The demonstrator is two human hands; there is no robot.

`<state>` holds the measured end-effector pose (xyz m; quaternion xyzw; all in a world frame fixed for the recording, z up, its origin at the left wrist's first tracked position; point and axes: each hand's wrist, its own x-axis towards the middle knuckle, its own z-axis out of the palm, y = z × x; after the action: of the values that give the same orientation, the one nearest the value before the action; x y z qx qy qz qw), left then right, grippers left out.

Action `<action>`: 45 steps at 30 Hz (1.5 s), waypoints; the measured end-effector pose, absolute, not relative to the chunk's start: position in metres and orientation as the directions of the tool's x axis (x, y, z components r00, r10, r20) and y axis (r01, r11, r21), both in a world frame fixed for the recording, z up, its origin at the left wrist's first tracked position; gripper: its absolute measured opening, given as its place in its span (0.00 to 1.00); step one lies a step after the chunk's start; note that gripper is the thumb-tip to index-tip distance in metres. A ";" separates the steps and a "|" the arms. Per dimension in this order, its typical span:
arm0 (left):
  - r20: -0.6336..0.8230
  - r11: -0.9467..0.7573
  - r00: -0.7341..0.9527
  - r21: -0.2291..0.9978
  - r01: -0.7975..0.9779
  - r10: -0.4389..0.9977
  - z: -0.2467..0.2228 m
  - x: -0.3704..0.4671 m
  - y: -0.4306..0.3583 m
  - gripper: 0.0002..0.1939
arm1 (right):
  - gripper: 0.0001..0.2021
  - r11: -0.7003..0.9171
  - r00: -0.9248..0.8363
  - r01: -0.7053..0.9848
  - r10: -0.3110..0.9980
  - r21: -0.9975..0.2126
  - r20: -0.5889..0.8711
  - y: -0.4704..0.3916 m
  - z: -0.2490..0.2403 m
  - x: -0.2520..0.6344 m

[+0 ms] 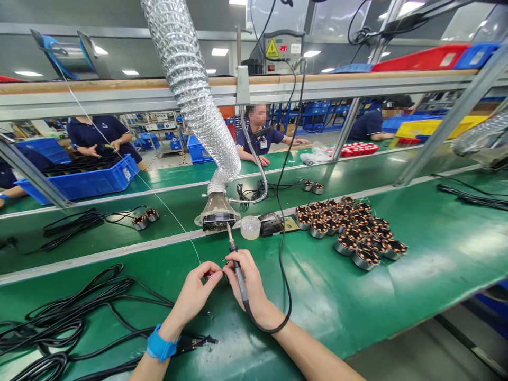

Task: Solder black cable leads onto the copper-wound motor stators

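your right hand [254,291] grips the soldering iron [239,275], its grey handle lying over your fingers and its tip angled away from you, near the mouth of the metal funnel [216,203]. the iron looks slim, with a pointed metal tip, a dark collar and a black cord [270,331] looping over your wrist. beside it your left hand [194,293] pinches closed where a thin wire [159,197] comes down; what sits between its fingertips is too small to tell.
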<state>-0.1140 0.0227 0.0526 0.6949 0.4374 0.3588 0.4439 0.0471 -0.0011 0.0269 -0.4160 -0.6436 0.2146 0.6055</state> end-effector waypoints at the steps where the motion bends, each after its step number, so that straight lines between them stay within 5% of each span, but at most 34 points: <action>1: 0.094 -0.194 0.351 0.946 0.261 0.932 0.052 -0.112 0.022 0.15 | 0.12 0.563 0.079 0.294 0.791 -0.772 0.607 -0.001 0.025 0.046; 15: -0.058 0.050 0.105 0.996 0.071 0.993 0.019 -0.098 0.044 0.19 | 0.07 0.515 0.228 0.383 0.751 -0.767 0.619 0.006 0.034 0.071; 32: -0.025 0.021 0.035 0.995 0.099 0.999 0.015 -0.093 0.044 0.20 | 0.10 0.602 0.130 0.308 0.741 -0.737 0.659 -0.001 0.036 0.072; 45: -0.015 0.013 0.018 0.994 0.112 1.000 0.016 -0.092 0.043 0.22 | 0.11 0.541 0.256 0.193 0.777 -0.818 0.575 0.001 0.032 0.074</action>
<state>-0.0923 0.0431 0.0158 0.5285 0.5258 0.4630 0.4793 0.0740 0.0009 0.0320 -0.4261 -0.5694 0.2185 0.6682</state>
